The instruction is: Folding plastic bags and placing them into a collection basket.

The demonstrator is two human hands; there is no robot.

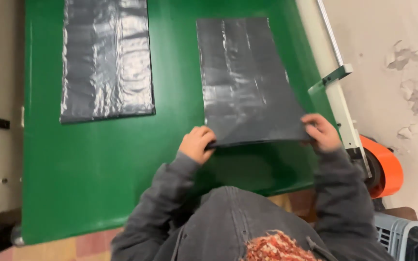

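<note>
Two hands, our left (pixel 197 143) and right (pixel 321 132), pinch the near corners of a grey, glossy, creased bag stack (pixel 247 82) lying flat on the green bench (pixel 97 169); a second stack (pixel 106 58) lies well apart, left.

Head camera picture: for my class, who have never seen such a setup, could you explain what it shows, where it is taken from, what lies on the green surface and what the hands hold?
There is one picture, taken from a camera on a person's head, looking down. The green surface looks like a wide belt or table in a pale metal frame. Two flat stacks of dark grey plastic bags lie on it. The left hand and right hand grip the near corners of the right stack, lifting its near edge. The left stack lies untouched. An orange part sits at the right.
</note>
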